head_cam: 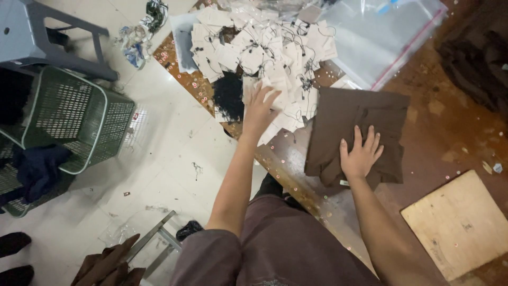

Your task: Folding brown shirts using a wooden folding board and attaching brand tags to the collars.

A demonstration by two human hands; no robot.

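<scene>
Left hand (pixel 257 112) spread on paper tags (pixel 264 47); right hand (pixel 361 153) flat on brown garment (pixel 354 119), worn wood table (pixel 450 132).

The right hand (pixel 361 153) is laid flat on the garment (pixel 354 132); the left hand (pixel 259 111) is placed on the tags (pixel 254 47), left of it, on the worktop (pixel 455 132).

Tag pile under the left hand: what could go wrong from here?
1. The left hand reaches into a loose pile of paper tags with tangled strings; several may lift together.
2. The pile reaches the table edge; tags could slide off.
3. The right hand only presses the folded brown garment, which might shift.
</scene>
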